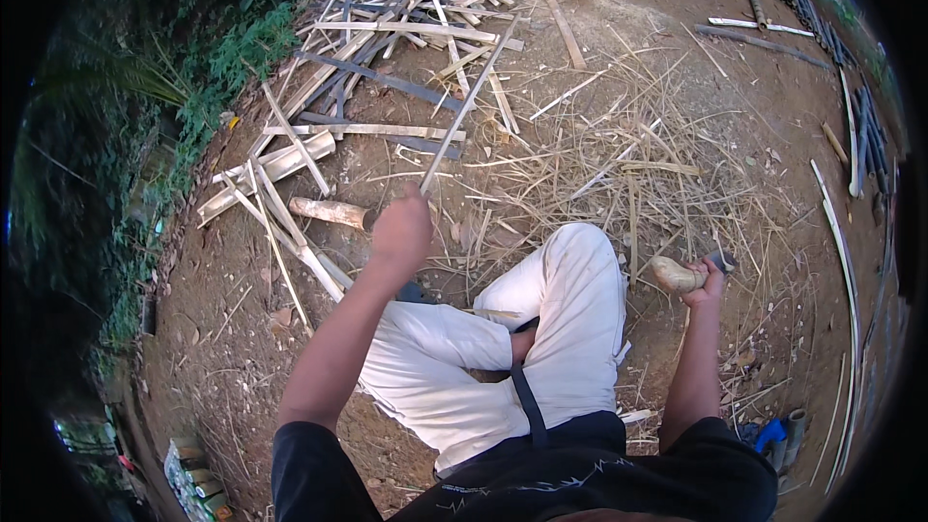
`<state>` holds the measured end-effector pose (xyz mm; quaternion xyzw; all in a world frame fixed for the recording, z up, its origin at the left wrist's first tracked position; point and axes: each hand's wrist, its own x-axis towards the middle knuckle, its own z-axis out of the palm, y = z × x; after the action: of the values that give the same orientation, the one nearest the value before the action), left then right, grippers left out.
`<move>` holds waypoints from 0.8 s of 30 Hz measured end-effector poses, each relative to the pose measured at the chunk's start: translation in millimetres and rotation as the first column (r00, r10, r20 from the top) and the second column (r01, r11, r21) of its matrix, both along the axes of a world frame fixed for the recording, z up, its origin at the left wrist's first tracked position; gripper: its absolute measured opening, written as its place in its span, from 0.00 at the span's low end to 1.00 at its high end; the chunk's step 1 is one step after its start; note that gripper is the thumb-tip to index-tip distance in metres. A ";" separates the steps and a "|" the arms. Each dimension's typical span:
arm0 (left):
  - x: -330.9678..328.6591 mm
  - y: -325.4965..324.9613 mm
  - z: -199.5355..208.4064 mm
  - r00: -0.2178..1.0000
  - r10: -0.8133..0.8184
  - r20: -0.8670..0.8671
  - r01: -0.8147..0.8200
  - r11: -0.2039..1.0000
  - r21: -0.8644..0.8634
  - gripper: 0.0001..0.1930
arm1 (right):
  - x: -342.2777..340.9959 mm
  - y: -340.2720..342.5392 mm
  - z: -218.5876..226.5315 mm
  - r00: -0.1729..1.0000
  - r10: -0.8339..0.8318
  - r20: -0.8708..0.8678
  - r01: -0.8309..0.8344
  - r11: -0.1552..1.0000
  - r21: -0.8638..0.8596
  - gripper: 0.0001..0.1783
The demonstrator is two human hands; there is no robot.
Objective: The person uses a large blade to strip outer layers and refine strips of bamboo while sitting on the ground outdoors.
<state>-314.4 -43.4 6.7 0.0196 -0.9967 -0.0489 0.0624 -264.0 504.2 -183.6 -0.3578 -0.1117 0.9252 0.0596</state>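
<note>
My left hand (402, 230) is closed around the lower end of a long, thin bamboo strip (471, 102). The strip slants up and away to the right, over the scattered pieces. Off to the right, my right hand (704, 286) grips a tool with a thick, pale wooden handle (675, 275). A short dark part of it (723, 260) shows past my fingers; whether that is a blade I cannot tell. Below my left hand a short round piece of wood (329, 212) lies on the soil. I sit with my legs (570, 300) folded between my hands.
A heap of split bamboo (406, 14) lies ahead on the left, beside green plants (256, 34). Thin shavings (638, 169) cover the ground ahead of my knee. Dark poles (870, 140) and long pale strips (839, 232) lie along the right. Something blue (770, 435) sits at lower right.
</note>
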 end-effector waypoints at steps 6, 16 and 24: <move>29.8 15.1 14.6 0.688 -0.367 0.626 -0.677 -0.011 0.736 0.17 | 49.3 7.3 13.5 0.995 0.062 0.082 -0.068 0.995 0.070 0.18; 59.9 97.9 -71.8 0.568 -0.474 0.673 -0.807 -0.162 0.568 0.17 | 43.3 -110.2 120.4 0.982 0.183 0.044 -0.187 0.972 0.143 0.15; 116.6 78.6 -150.7 0.786 -0.133 0.604 -0.453 0.542 0.708 0.35 | 61.7 -162.1 119.2 0.872 0.467 0.147 -0.483 0.869 0.104 0.13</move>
<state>-197.7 35.2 -144.0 0.1577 -0.8124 -0.4951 -0.2647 -202.3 342.1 -64.4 -0.3678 -0.2628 0.8789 -0.1524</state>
